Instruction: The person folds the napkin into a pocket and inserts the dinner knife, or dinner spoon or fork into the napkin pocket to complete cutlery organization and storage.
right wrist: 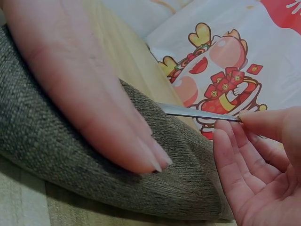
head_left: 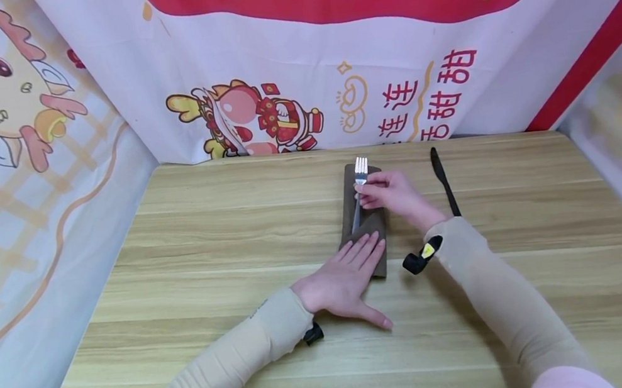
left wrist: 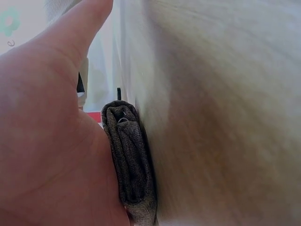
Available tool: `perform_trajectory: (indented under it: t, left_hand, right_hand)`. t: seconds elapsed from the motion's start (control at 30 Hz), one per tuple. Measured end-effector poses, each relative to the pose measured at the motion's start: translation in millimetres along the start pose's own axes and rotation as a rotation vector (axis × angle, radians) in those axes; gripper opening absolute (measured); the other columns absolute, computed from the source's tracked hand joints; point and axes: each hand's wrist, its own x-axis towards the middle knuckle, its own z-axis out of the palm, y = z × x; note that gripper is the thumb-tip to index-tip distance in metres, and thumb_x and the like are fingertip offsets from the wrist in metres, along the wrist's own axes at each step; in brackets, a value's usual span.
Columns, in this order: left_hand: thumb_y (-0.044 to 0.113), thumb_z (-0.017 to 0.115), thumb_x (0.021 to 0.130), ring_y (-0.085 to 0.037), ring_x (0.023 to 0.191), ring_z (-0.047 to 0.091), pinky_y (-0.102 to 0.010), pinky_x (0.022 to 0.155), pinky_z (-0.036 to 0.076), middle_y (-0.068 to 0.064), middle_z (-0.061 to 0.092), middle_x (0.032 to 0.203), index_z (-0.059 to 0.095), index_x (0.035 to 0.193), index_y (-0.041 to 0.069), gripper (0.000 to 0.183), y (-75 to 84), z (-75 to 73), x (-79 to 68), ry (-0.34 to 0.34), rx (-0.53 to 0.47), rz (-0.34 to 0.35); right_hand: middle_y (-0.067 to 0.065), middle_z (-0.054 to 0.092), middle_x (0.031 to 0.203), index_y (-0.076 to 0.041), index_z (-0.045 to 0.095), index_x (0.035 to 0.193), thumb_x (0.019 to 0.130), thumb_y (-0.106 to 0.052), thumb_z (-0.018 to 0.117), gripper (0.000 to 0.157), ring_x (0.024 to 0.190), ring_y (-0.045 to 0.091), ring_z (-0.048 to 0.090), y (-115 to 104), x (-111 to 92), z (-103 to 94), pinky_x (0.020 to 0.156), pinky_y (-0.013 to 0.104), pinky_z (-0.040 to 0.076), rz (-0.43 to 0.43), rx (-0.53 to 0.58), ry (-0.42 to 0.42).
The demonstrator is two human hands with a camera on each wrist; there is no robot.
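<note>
A dark grey-brown folded cloth (head_left: 381,265) lies on the table, its layered end edge (left wrist: 129,155) showing in the left wrist view. My left hand (head_left: 345,279) presses flat on its near part, fingers straight and thumb spread out over the wood. With thumb and fingertips my right hand (head_left: 388,195) pinches a metal fork (head_left: 361,166) near the base of its tines. The fork's handle slants down toward the cloth, its lower end tucked behind the fold near my left fingertips. In the right wrist view the handle (right wrist: 197,113) runs between the cloth and my right thumb.
A black knife (head_left: 442,174) lies right of the cloth, partly behind my right forearm. The wood-grain table (head_left: 207,230) ends at a printed white and red curtain (head_left: 134,80) at the back. More printed fabric (head_left: 20,186) hangs at the left.
</note>
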Motion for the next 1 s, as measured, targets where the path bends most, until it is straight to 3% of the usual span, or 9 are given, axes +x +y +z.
perform_trajectory:
  t: [0.2, 0.37, 0.5, 0.77, 1.0]
  left_hand:
    - [0.086, 0.058, 0.078, -0.027, 0.153, -0.006, -0.041, 0.123, 0.001, -0.017, -0.005, 0.168, 0.000, 0.162, 0.003, 0.132, 0.4, 5.1, 0.8, 0.014, -0.027, 0.002]
    - [0.086, 0.059, 0.078, -0.026, 0.153, -0.010, -0.040, 0.122, -0.003, -0.016, -0.008, 0.168, -0.001, 0.162, 0.004, 0.131, -2.2, 13.4, 3.3, 0.027, -0.054, 0.008]
    - [0.084, 0.060, 0.079, -0.027, 0.153, -0.008, -0.041, 0.122, -0.001, -0.017, -0.007, 0.168, 0.000, 0.162, 0.004, 0.130, -0.7, 8.5, 1.5, 0.021, -0.063, 0.011]
    - [0.083, 0.058, 0.081, -0.028, 0.153, -0.004, -0.041, 0.123, 0.002, -0.018, -0.003, 0.168, 0.003, 0.162, 0.003, 0.126, 1.2, 1.4, -2.5, 0.021, -0.038, 0.013]
    - [0.084, 0.058, 0.081, -0.026, 0.153, -0.005, -0.041, 0.122, 0.001, -0.017, -0.005, 0.168, 0.003, 0.162, 0.004, 0.127, 1.7, 1.5, -1.4, 0.017, -0.043, 0.010]
  right_hand:
    - [0.014, 0.073, 0.093, 0.012, 0.059, 0.117, 0.099, -0.008, 0.068, 0.028, 0.078, 0.017, 0.071, 5.0, -1.0, 2.7, 0.081, 0.034, 0.060, 0.071, -0.013, -0.016]
    - [0.015, 0.073, 0.093, 0.011, 0.049, 0.128, 0.098, -0.003, 0.068, 0.038, 0.076, 0.018, 0.072, 8.6, -2.8, 5.1, 0.077, 0.034, 0.060, 0.128, 0.000, -0.022]
    - [0.020, 0.072, 0.097, 0.010, 0.044, 0.133, 0.097, 0.000, 0.068, 0.044, 0.075, 0.020, 0.072, 10.4, -3.8, 7.0, 0.075, 0.035, 0.061, 0.133, -0.021, -0.036]
    - [0.022, 0.072, 0.099, 0.008, 0.047, 0.128, 0.096, -0.003, 0.070, 0.042, 0.075, 0.020, 0.072, 10.0, -3.6, 8.2, 0.073, 0.035, 0.061, 0.138, -0.115, -0.085]
    - [0.019, 0.065, 0.104, 0.005, 0.049, 0.135, 0.093, -0.012, 0.077, 0.053, 0.073, 0.021, 0.070, 10.7, -3.6, 5.5, 0.066, 0.031, 0.060, 0.125, -0.289, -0.050]
